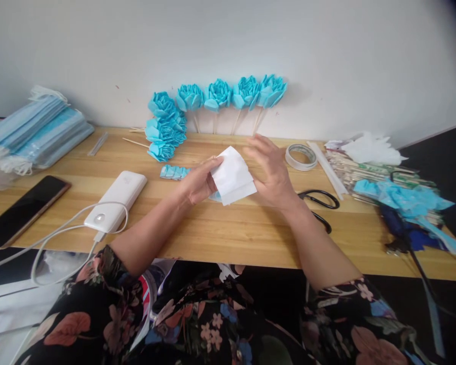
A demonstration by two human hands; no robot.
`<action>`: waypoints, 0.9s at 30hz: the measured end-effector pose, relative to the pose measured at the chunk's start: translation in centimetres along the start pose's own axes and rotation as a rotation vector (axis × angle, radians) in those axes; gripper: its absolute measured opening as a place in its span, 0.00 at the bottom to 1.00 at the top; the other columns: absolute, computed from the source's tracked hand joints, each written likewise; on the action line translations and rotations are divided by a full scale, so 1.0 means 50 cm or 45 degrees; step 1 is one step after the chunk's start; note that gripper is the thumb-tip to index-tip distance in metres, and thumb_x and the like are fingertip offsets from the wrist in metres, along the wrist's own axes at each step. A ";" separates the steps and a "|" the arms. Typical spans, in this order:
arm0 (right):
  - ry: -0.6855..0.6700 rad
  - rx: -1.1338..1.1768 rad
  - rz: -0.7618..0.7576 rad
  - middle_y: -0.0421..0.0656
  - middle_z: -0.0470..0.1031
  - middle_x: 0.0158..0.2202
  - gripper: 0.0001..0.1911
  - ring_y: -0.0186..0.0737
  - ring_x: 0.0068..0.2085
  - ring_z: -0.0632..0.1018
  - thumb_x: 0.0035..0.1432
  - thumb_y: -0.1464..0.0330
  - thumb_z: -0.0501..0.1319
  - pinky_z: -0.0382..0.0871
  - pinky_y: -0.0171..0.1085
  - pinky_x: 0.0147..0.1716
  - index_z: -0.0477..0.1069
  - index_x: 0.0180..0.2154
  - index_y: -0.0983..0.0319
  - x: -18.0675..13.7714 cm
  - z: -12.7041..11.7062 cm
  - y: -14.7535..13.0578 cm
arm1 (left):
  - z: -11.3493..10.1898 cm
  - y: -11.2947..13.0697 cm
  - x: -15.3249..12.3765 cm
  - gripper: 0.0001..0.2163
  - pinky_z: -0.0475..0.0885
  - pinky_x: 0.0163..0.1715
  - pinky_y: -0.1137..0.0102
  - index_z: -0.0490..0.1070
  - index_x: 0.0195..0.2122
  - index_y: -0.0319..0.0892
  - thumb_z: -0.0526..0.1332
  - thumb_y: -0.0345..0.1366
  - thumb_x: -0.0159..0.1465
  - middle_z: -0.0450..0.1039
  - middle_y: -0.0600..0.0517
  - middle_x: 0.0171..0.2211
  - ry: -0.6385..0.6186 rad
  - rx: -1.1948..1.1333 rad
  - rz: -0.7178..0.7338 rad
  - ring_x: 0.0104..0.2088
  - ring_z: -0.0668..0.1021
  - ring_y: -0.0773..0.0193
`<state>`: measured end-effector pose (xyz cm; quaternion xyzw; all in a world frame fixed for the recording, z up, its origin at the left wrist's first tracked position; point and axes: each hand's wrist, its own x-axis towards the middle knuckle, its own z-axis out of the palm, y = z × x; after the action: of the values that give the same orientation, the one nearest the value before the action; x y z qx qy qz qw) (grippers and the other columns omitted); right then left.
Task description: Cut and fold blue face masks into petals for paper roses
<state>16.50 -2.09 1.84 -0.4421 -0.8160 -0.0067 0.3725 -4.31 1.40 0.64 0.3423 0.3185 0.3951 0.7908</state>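
My left hand pinches the left edge of a folded white sheet, its blue underside just showing, above the wooden table. My right hand hovers at the sheet's right side with fingers spread and bent, touching or almost touching its far edge. A short strip of folded blue petals lies on the table just left of my left hand. Finished blue flowers on sticks lean against the wall behind, and more lie in a pile at the left.
A stack of blue face masks sits at the far left, with a phone and a white power bank with its cable. A tape roll, black scissors and a heap of sticks and blue scraps lie to the right.
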 end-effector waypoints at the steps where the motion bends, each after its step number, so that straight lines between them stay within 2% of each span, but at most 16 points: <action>1: -0.026 0.033 -0.032 0.41 0.72 0.63 0.16 0.54 0.70 0.63 0.67 0.62 0.59 0.60 0.65 0.66 0.72 0.55 0.48 0.000 -0.001 -0.006 | -0.002 -0.001 0.001 0.11 0.77 0.38 0.64 0.73 0.37 0.40 0.69 0.41 0.60 0.80 0.48 0.34 0.026 0.026 0.040 0.34 0.81 0.60; 3: -0.094 0.117 -0.117 0.38 0.78 0.57 0.09 0.50 0.68 0.66 0.67 0.63 0.59 0.64 0.62 0.65 0.77 0.45 0.48 0.000 -0.001 -0.014 | -0.005 -0.001 0.005 0.11 0.75 0.33 0.68 0.72 0.33 0.40 0.70 0.39 0.59 0.77 0.52 0.29 0.091 0.066 0.137 0.29 0.79 0.64; 4: -0.123 0.160 -0.164 0.38 0.80 0.54 0.09 0.48 0.67 0.68 0.68 0.64 0.59 0.66 0.60 0.64 0.78 0.41 0.49 0.000 0.000 -0.016 | -0.006 -0.001 0.007 0.11 0.74 0.31 0.69 0.71 0.31 0.39 0.71 0.39 0.59 0.76 0.53 0.28 0.119 0.074 0.175 0.27 0.78 0.66; 8: -0.205 0.233 -0.248 0.37 0.85 0.43 0.12 0.44 0.59 0.77 0.70 0.64 0.56 0.60 0.57 0.67 0.79 0.39 0.51 -0.003 0.008 -0.011 | -0.003 -0.001 0.010 0.11 0.74 0.29 0.71 0.68 0.29 0.39 0.71 0.36 0.58 0.75 0.54 0.25 0.185 0.039 0.219 0.25 0.77 0.67; 12: -0.151 0.182 -0.044 0.39 0.84 0.43 0.11 0.43 0.51 0.81 0.69 0.60 0.58 0.55 0.57 0.69 0.78 0.38 0.52 -0.006 0.019 -0.006 | 0.005 -0.005 0.005 0.10 0.73 0.28 0.72 0.72 0.30 0.39 0.72 0.36 0.56 0.77 0.54 0.26 0.205 0.080 0.216 0.25 0.77 0.68; 16: 0.068 0.206 0.165 0.38 0.80 0.33 0.08 0.42 0.37 0.81 0.66 0.60 0.61 0.59 0.57 0.66 0.75 0.35 0.54 -0.011 0.029 -0.013 | 0.013 -0.012 -0.003 0.11 0.71 0.27 0.73 0.77 0.32 0.38 0.72 0.40 0.56 0.75 0.53 0.24 0.111 0.214 0.230 0.23 0.74 0.70; 18: 0.159 0.214 0.234 0.40 0.79 0.33 0.07 0.44 0.38 0.80 0.63 0.60 0.63 0.64 0.56 0.62 0.74 0.34 0.55 -0.010 0.030 -0.019 | 0.018 -0.015 -0.008 0.12 0.71 0.27 0.73 0.78 0.32 0.38 0.73 0.41 0.56 0.75 0.53 0.24 0.081 0.221 0.228 0.23 0.74 0.70; 21: 0.250 0.259 0.298 0.45 0.79 0.43 0.06 0.48 0.48 0.79 0.62 0.62 0.64 0.69 0.52 0.56 0.74 0.33 0.56 -0.007 0.028 -0.024 | 0.025 -0.015 -0.013 0.13 0.72 0.28 0.73 0.78 0.31 0.37 0.73 0.43 0.55 0.75 0.53 0.25 0.055 0.198 0.225 0.25 0.75 0.70; 23: 0.280 0.357 0.341 0.45 0.79 0.49 0.06 0.47 0.51 0.78 0.61 0.64 0.64 0.70 0.49 0.55 0.74 0.32 0.58 -0.005 0.027 -0.023 | 0.029 -0.014 -0.016 0.14 0.73 0.30 0.73 0.77 0.31 0.37 0.73 0.44 0.54 0.75 0.53 0.26 0.037 0.197 0.212 0.26 0.76 0.69; 25: 0.254 0.478 0.424 0.44 0.80 0.47 0.07 0.45 0.49 0.79 0.60 0.63 0.64 0.71 0.46 0.53 0.74 0.32 0.59 -0.005 0.028 -0.022 | 0.032 -0.013 -0.017 0.15 0.74 0.30 0.73 0.78 0.31 0.37 0.74 0.44 0.53 0.75 0.53 0.26 0.029 0.197 0.198 0.27 0.76 0.69; 27: 0.215 0.570 0.523 0.42 0.82 0.40 0.07 0.42 0.42 0.80 0.60 0.63 0.64 0.73 0.42 0.47 0.75 0.32 0.59 -0.006 0.030 -0.022 | 0.034 -0.013 -0.018 0.15 0.74 0.30 0.73 0.78 0.31 0.37 0.74 0.44 0.52 0.75 0.53 0.26 0.032 0.198 0.187 0.27 0.76 0.69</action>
<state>14.88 -2.43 0.92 -0.5025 -0.6569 0.2118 0.5207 -3.20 -0.15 1.29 0.4201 0.3322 0.4303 0.7266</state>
